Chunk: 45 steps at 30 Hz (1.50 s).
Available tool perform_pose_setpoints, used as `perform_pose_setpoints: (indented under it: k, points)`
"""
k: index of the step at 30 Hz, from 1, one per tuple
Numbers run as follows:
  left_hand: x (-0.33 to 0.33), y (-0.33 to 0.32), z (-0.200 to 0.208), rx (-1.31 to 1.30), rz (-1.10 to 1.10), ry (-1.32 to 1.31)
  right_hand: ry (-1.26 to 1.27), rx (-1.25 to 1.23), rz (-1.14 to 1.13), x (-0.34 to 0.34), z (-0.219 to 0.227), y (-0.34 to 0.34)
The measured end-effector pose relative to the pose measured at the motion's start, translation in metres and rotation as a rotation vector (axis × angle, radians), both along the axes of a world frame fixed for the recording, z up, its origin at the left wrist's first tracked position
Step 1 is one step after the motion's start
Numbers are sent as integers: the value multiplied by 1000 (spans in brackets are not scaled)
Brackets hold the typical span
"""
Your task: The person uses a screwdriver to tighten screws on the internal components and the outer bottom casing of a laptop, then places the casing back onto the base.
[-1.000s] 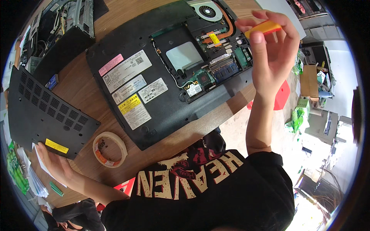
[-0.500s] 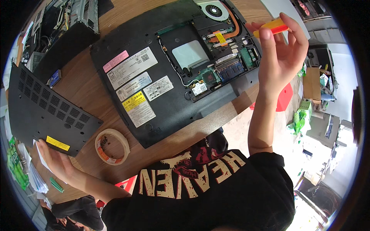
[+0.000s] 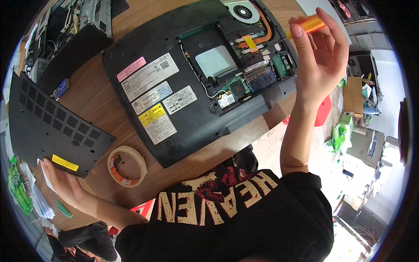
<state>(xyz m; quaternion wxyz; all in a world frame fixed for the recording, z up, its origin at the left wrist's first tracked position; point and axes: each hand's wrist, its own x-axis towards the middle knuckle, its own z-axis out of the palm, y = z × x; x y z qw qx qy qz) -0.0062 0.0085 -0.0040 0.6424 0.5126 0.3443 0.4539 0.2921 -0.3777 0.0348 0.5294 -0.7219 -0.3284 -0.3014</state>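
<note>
A black laptop [image 3: 196,131] lies bottom up on the wooden table, its inside partly bared. Exposed there are a fan [image 3: 242,12], a copper heat pipe [image 3: 265,28] and a memory module [image 3: 263,80]. Above its right edge, my right hand [image 3: 321,65] is closed on a screwdriver [image 3: 310,25] with a yellow and orange handle; its shaft is hard to make out. At lower left my left hand [image 3: 65,185] grips the near edge of a black vented cover panel [image 3: 56,126], which is tilted. Its fingers are partly hidden by the panel.
A tape roll [image 3: 112,174] with small dark screws inside its ring lies between panel and laptop. Behind, at upper left, stands an opened black device [image 3: 74,52]. A blue card-like part [image 3: 62,88] lies beside it. Papers [image 3: 39,196] and a green stick [image 3: 64,209] are at lower left.
My right hand has turned and lifted slightly, drawing the screwdriver up and away from the laptop's inside. The cover panel in my left hand has shifted a little to the left.
</note>
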Motion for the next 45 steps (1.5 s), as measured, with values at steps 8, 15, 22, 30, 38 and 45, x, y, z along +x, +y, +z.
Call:
perform_pose_setpoints:
  k: [8,15,22,30,38,45]
  points:
    - [1,-1,1,-10,-17,-4,76,139,261,-1,-2,3]
    - [0,-1,1,-12,3,24,54,-111,46,-6,4,-5]
    - [1,0,0,-10,-15,18,-12,96,84,-14,4,11]
    - [2,0,0,-18,10,5,-11,-2,75,-6,2,1]
    - [3,-1,0,-7,3,26,75,112,77,-11,-2,13]
    - [0,0,0,-26,4,28,144,-11,8,-16,2,12]
